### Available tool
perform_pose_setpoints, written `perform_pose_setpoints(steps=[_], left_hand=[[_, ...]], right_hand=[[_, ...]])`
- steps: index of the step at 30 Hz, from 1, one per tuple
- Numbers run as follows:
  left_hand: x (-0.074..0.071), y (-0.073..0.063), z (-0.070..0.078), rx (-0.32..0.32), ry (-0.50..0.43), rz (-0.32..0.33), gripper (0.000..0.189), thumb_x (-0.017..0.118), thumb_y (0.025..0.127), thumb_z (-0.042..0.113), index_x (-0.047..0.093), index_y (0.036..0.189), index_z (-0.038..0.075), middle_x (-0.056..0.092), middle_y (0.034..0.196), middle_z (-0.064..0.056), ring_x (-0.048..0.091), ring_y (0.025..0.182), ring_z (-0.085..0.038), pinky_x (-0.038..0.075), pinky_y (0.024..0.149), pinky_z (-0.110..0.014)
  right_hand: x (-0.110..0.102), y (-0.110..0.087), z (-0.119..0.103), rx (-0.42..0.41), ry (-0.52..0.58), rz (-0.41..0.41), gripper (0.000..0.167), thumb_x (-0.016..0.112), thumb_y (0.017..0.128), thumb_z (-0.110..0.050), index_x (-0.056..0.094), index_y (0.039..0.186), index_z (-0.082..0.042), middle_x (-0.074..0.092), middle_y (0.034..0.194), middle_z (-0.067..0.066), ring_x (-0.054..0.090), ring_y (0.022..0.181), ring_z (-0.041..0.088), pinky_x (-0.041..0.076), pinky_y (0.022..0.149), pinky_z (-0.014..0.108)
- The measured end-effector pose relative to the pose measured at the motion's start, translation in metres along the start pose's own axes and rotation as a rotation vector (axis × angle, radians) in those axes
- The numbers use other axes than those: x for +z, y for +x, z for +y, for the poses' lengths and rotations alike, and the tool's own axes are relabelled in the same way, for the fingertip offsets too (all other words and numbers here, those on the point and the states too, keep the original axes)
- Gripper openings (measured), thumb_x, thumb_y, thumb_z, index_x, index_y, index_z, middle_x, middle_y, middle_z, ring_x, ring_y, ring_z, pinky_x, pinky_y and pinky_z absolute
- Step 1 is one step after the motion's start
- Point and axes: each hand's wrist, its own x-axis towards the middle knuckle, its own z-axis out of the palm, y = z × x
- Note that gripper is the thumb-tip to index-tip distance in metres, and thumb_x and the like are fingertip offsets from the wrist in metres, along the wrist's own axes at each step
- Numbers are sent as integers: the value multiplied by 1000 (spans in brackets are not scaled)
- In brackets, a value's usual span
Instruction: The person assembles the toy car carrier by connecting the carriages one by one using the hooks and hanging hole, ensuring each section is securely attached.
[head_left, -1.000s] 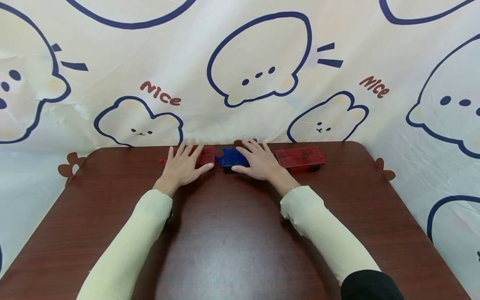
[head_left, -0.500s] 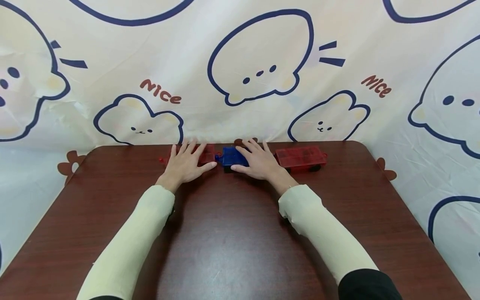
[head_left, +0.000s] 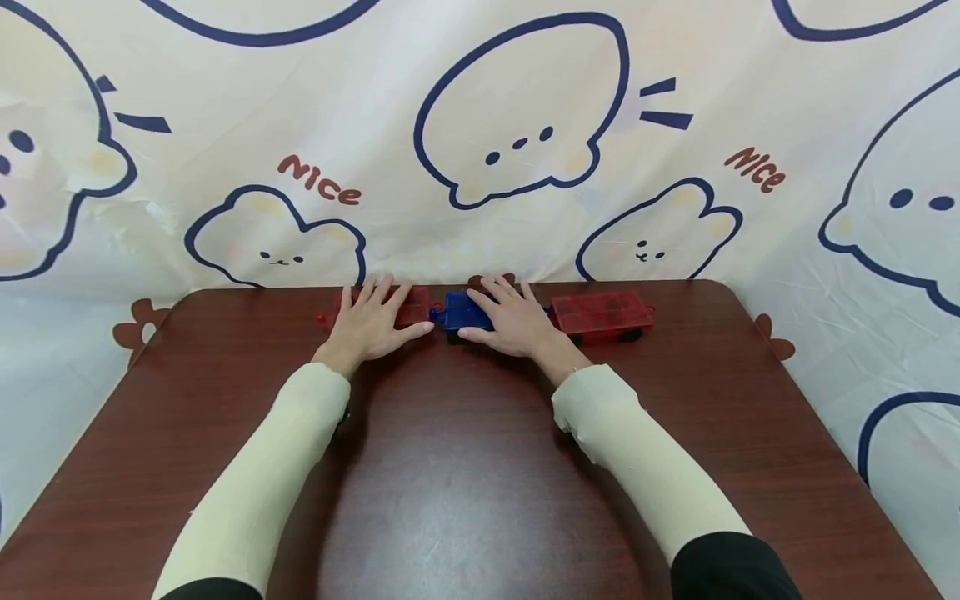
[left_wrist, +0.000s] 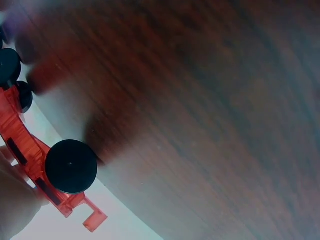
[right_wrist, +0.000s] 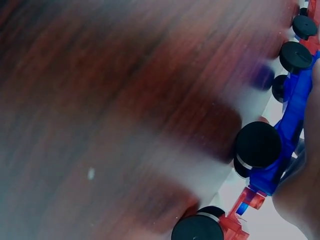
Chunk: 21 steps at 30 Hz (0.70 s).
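Three translucent toy wagons with black wheels stand in a row along the table's far edge in the head view. My left hand (head_left: 369, 325), fingers straight and spread, rests on the left red wagon (head_left: 414, 308) and hides much of it. The right hand (head_left: 517, 321) lies with extended fingers over the middle blue wagon (head_left: 461, 312). To its right stands another red wagon (head_left: 602, 315), untouched. In the left wrist view, a hook (left_wrist: 94, 218) juts from the end of the red wagon. In the right wrist view, a red coupling (right_wrist: 253, 197) meets the blue wagon's end.
A dark brown wooden table (head_left: 465, 467) stretches out under both arms, glossy near the middle. Right behind its far edge hangs a pale cloth (head_left: 480, 242) printed with cartoon outlines, which also runs down both sides.
The right hand has shifted very slightly left, so a bit of blue coupling shows beside it. Both hands stay on their wagons, and the head view has tilted a little.
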Motion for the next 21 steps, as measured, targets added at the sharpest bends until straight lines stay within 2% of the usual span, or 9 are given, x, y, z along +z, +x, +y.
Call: perform_pose_setpoints(steps=[11,21], left_hand=[[5,1,-2,-10,24,-11,100,33,90,83,21,163,16,15,166,-22,8,152,-45,-3,116,-70],[7,2,-1,15,75,-11,95,29,95,78,18,164,14,16,166,-23,9,152,-45,-2,116,-69]], right_hand=[[1,-1,-1,23,-5,-48,86,30,95,-79,19,164,-29,17,169,3,8,156,28,-1,120,60],[4,-2,0,22,-92,-49,86,22,96,-79,12,165,-28,10,170,3,6,156,26,3,121,60]])
